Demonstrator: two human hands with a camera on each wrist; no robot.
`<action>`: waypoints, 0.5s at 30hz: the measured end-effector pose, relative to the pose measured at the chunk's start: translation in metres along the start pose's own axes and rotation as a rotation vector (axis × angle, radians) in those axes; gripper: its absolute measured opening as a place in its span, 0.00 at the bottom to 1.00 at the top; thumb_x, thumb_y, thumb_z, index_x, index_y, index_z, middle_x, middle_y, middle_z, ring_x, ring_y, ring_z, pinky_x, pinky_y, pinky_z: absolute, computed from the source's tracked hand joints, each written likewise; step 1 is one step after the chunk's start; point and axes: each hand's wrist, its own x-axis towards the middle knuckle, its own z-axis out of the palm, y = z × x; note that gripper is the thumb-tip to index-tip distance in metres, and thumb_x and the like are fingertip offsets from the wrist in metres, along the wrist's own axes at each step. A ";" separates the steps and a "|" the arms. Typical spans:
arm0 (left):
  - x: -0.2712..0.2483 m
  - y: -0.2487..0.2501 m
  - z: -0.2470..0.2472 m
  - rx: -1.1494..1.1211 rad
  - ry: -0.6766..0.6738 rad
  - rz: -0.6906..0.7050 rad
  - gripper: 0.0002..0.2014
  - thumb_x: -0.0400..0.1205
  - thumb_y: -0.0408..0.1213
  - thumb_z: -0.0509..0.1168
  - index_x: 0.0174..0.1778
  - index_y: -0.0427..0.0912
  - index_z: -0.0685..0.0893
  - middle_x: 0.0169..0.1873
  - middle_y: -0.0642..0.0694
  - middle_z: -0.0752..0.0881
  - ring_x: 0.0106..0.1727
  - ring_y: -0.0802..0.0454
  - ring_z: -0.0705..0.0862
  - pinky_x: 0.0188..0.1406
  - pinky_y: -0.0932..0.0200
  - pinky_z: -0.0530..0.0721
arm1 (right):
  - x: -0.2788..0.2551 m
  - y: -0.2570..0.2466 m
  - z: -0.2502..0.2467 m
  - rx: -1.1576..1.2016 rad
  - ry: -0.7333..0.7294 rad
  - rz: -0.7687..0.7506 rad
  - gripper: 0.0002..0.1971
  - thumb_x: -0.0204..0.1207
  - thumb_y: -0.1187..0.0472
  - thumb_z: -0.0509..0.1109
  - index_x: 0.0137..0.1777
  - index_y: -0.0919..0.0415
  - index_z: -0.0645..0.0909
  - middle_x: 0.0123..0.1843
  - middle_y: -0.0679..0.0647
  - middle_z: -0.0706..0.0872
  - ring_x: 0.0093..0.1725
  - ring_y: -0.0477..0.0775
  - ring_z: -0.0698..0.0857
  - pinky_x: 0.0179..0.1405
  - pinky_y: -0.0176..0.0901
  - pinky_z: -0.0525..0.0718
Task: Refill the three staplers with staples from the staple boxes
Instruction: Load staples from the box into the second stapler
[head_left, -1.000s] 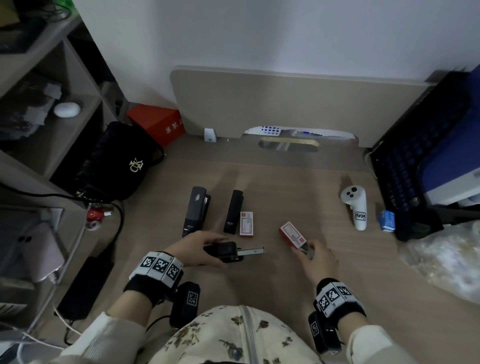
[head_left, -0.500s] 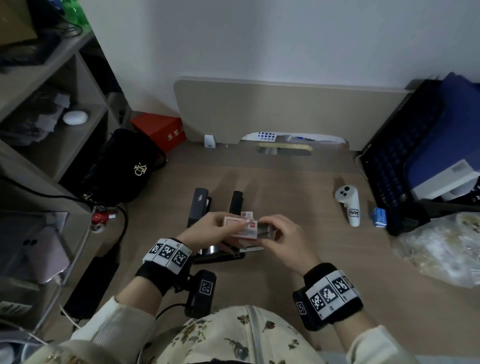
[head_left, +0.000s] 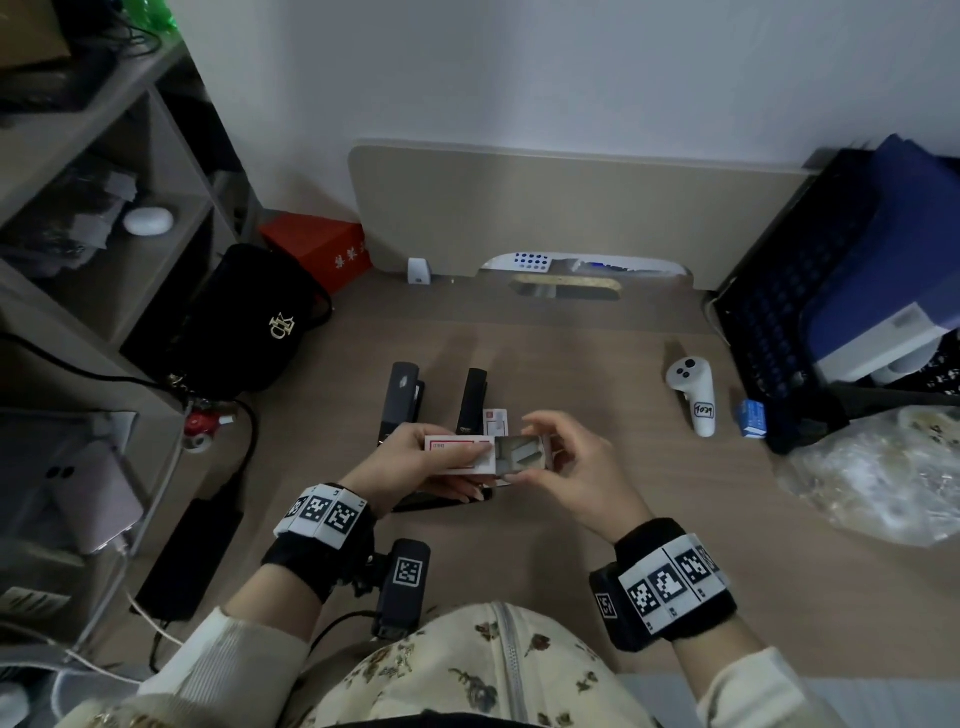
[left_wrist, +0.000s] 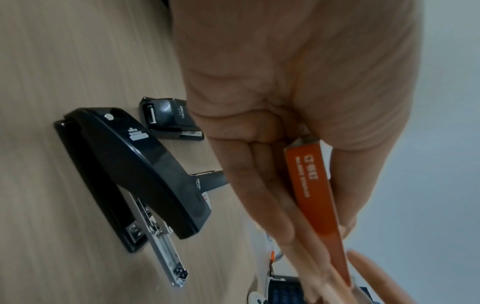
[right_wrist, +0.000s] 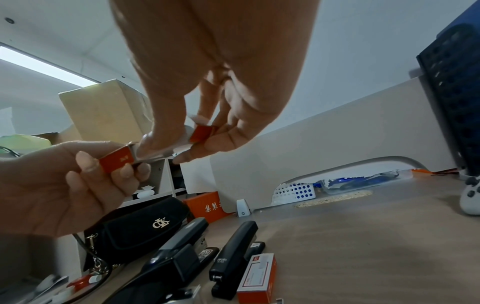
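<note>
My left hand (head_left: 405, 460) grips the red-and-white sleeve of a staple box (head_left: 457, 453) above the desk. My right hand (head_left: 566, 457) pinches the box's inner tray (head_left: 524, 451), slid out to the right with staple strips showing. The same box appears as the orange sleeve (left_wrist: 311, 195) and the tray end (right_wrist: 202, 133). Two black staplers (head_left: 402, 400) (head_left: 472, 400) lie side by side behind the hands. A third stapler (left_wrist: 130, 174) lies under them with its metal magazine rail (left_wrist: 166, 257) pushed out. A second staple box (right_wrist: 257, 275) lies beside the middle stapler.
A black bag (head_left: 249, 327) and red box (head_left: 322, 249) sit at the back left. A white controller (head_left: 693, 395) and small blue box (head_left: 753, 418) lie to the right, before a dark crate (head_left: 789, 291). A crumpled plastic bag (head_left: 878, 478) fills the right edge.
My right hand lifted the staple box off the desk and brought it to the left. My left hand let go of the open stapler and took the sleeve; the tray has slid out.
</note>
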 end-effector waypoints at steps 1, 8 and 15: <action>-0.001 0.000 0.000 -0.003 0.009 0.002 0.12 0.73 0.43 0.73 0.42 0.36 0.90 0.35 0.37 0.91 0.31 0.48 0.91 0.32 0.62 0.88 | -0.001 -0.001 0.000 0.026 -0.005 -0.001 0.26 0.66 0.56 0.81 0.62 0.48 0.77 0.58 0.41 0.83 0.56 0.38 0.81 0.51 0.30 0.80; -0.007 0.006 -0.006 0.061 0.044 -0.032 0.13 0.81 0.35 0.70 0.52 0.28 0.89 0.41 0.30 0.92 0.29 0.50 0.90 0.28 0.63 0.87 | -0.003 -0.001 0.002 0.009 -0.034 -0.036 0.13 0.76 0.49 0.69 0.53 0.55 0.86 0.55 0.45 0.85 0.52 0.39 0.82 0.52 0.33 0.82; -0.012 0.024 -0.008 0.199 0.091 -0.146 0.08 0.81 0.36 0.71 0.44 0.34 0.90 0.37 0.35 0.93 0.26 0.49 0.90 0.24 0.63 0.86 | -0.005 0.011 0.014 0.081 -0.184 0.138 0.12 0.77 0.60 0.71 0.59 0.51 0.85 0.55 0.46 0.86 0.54 0.45 0.84 0.52 0.28 0.79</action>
